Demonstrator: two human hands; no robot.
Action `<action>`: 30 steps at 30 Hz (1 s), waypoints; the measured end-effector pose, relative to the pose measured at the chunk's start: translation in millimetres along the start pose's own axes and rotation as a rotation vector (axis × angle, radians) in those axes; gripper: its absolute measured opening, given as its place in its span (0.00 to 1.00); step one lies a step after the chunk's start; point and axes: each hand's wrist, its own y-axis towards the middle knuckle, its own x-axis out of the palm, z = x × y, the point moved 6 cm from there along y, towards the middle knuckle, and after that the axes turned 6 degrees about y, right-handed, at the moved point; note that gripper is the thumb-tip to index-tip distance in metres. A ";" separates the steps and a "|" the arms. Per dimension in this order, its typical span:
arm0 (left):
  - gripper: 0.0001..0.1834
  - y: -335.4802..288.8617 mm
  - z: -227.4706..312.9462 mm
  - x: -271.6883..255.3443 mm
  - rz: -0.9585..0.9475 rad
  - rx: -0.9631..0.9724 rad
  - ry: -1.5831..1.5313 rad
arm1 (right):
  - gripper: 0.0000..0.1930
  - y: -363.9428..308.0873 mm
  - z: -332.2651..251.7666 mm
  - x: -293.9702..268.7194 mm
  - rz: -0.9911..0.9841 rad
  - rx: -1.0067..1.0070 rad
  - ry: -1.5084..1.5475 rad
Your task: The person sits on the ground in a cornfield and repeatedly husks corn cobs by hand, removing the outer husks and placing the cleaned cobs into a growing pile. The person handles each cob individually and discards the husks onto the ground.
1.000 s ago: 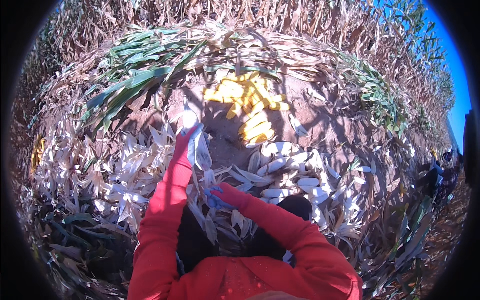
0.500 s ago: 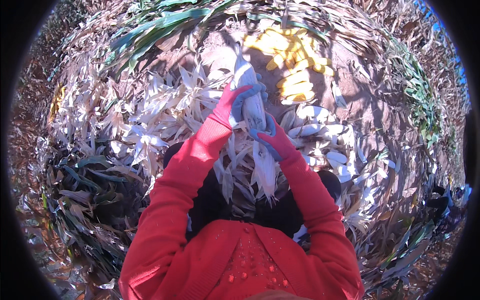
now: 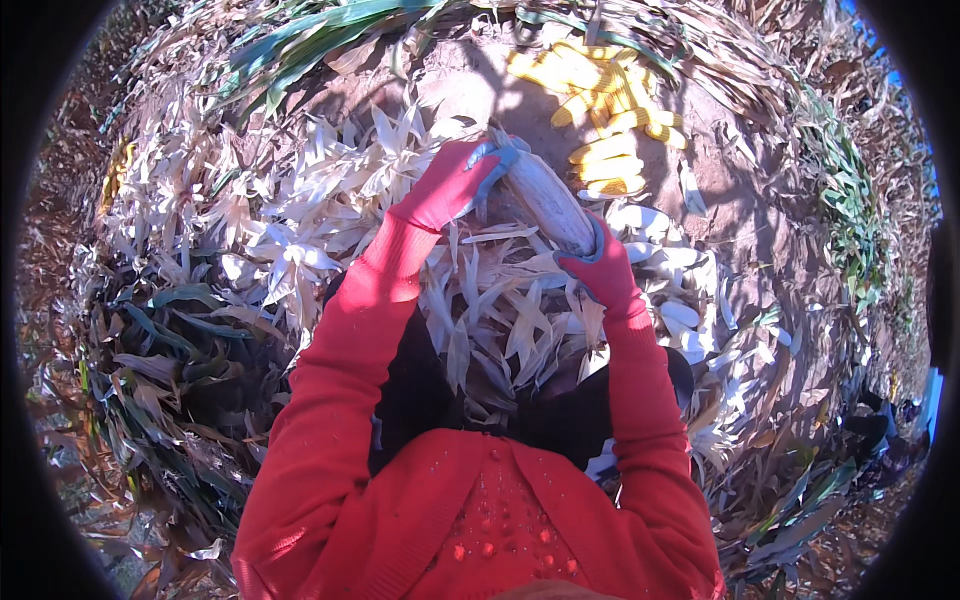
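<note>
An ear of corn [image 3: 548,200], wrapped in pale dry husk, is held slantwise between my two gloved hands. My left hand [image 3: 470,178], in a red and grey-blue glove, is closed around its far, upper-left end, where bits of husk stick out. Around the near, lower-right end my right hand [image 3: 603,262] is wrapped, its fingers partly hidden behind the ear. Below the ear, loose dry husks [image 3: 510,315] lie heaped between my knees.
Bare yellow corn ears [image 3: 610,90] are piled on the soil beyond my hands. Several pale, husk-covered ears [image 3: 650,225] lie right of my right hand. Husks [image 3: 290,240] spread to the left, with green leaves [image 3: 310,45] at the far side and standing dry stalks around.
The ear has swung from nearly upright to a slant, its near end now toward the right. The long husk trailing from that end is off it. My right hand moved right.
</note>
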 end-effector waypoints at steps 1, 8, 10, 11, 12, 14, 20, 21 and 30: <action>0.18 -3.4 0.6 -2.5 -0.020 -0.016 0.040 | 0.41 -0.2 -4.4 -3.3 0.015 -0.022 -0.060; 0.13 -12.7 -4.0 -7.2 0.014 -0.055 0.012 | 0.39 -3.2 -39.6 -24.4 0.156 -0.338 -0.452; 0.12 -10.5 -5.1 -8.2 0.054 -0.130 -0.032 | 0.39 -5.9 -49.8 -21.9 0.171 -0.374 -0.489; 0.11 -11.4 -8.2 -7.8 0.087 -0.181 -0.141 | 0.39 -7.8 -55.1 -19.6 0.178 -0.392 -0.508; 0.10 -13.1 -11.6 -7.5 0.124 -0.231 -0.248 | 0.39 -9.0 -58.8 -17.2 0.185 -0.402 -0.494; 0.10 -16.0 -17.8 -6.1 0.205 -0.293 -0.421 | 0.39 -11.8 -65.2 -10.6 0.199 -0.422 -0.466; 0.10 -11.2 -24.6 17.6 0.223 -0.317 -0.864 | 0.38 -12.0 -35.7 24.8 0.135 -0.154 -0.011; 0.10 -9.0 -24.6 25.9 0.170 -0.304 -1.022 | 0.38 -12.0 -25.1 36.5 0.083 -0.046 0.121; 0.12 -17.9 -14.7 79.5 0.029 -0.326 -1.181 | 0.27 2.9 -27.7 52.6 0.024 0.108 0.906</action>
